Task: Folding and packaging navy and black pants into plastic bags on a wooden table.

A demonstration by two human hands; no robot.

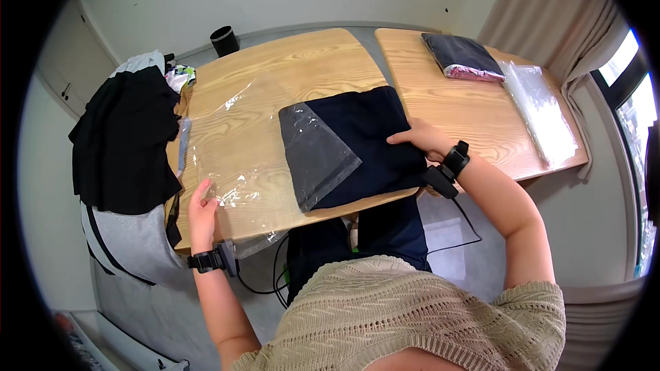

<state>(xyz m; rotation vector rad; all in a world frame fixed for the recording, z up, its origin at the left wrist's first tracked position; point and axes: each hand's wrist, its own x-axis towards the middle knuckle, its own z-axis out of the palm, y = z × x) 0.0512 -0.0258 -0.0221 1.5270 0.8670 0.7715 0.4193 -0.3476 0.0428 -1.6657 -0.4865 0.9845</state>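
A folded dark navy garment lies on the wooden table in front of me. A clear plastic bag spreads to its left, and a triangular part of the plastic covers the garment's left end. At the bag's left edge, my left hand has its thumb and fingers around the thin film. My right hand grips the garment's right edge, thumb on top and the other fingers mostly hidden beneath.
Clothes are heaped at the left, with a black garment over a grey one. On the right table lie a packed dark garment and a stack of clear bags. A black bin stands behind. Cables hang below.
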